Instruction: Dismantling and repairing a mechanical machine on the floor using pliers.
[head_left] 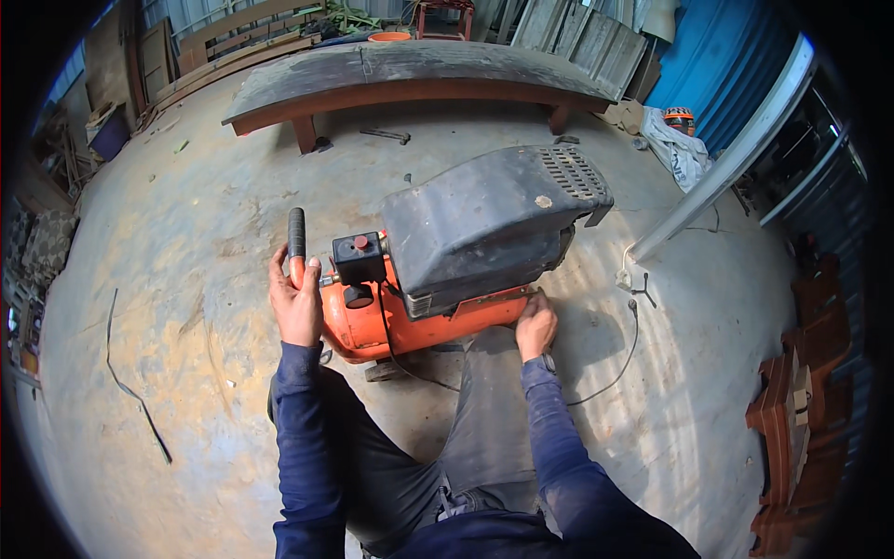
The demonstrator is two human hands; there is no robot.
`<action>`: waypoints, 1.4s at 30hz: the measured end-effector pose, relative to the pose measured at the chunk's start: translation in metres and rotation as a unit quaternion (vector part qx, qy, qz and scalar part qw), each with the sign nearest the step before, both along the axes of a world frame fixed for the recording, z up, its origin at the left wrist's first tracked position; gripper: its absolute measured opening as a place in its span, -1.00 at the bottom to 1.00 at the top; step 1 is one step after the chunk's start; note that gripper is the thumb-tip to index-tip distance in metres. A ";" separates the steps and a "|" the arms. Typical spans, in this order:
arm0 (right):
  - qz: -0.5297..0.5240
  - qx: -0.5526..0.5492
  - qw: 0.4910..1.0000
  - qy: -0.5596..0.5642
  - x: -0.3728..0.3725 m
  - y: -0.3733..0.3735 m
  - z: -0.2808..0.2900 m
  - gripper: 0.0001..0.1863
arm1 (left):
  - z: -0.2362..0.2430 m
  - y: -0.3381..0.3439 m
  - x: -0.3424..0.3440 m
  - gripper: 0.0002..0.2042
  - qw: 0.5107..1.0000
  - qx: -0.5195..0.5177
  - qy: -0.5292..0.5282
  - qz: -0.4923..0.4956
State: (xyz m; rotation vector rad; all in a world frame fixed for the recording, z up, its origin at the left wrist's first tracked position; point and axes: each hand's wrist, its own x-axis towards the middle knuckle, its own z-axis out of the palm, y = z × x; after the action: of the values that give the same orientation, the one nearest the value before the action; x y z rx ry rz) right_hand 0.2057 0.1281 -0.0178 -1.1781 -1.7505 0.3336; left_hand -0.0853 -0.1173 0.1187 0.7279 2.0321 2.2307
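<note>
An air compressor (494, 210) with a dark grey plastic cover and an orange tank (372, 321) stands in front of my knees. My left hand (296, 303) is closed around the lower orange part of its handle (296, 238), whose black grip sticks up above my fingers. Beside that thumb are a metal fitting and a black switch box (358, 256) with a red knob; a round gauge (358, 296) sits below the box. At the tank's right end my right hand (536, 326) is closed against the compressor, its fingertips partly hidden.
A power cord (631, 349) with a plug curves over the floor at right, near a post (722, 168). A long low wooden bench (419, 74) stands beyond the compressor. A dark strip (135, 396) lies at left. Reddish-brown wooden pieces (778, 438) stand at far right.
</note>
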 end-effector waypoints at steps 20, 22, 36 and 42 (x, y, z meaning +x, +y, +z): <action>0.074 -0.250 0.935 -0.241 -0.071 -0.111 -0.062 -0.50 | 0.010 0.007 0.004 -0.56 0.999 0.021 -0.047 -0.007; 0.193 -0.377 0.905 -0.042 -0.086 -0.132 -0.057 -0.61 | 0.008 0.007 0.002 -0.56 0.999 0.021 -0.049 0.002; 0.301 -0.207 0.920 0.139 -0.107 -0.128 0.081 -0.77 | 0.004 0.015 -0.006 -0.52 0.999 0.033 -0.033 0.004; 0.327 -0.097 0.917 0.209 -0.105 -0.128 0.054 -0.76 | -0.001 0.015 -0.006 -0.52 0.999 0.038 -0.028 0.009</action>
State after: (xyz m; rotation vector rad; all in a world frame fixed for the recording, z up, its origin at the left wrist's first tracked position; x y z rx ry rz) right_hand 0.1011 0.0003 0.0365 -0.5469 -1.6991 1.0965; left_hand -0.0917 -0.1024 0.1172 0.6472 1.9463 2.3205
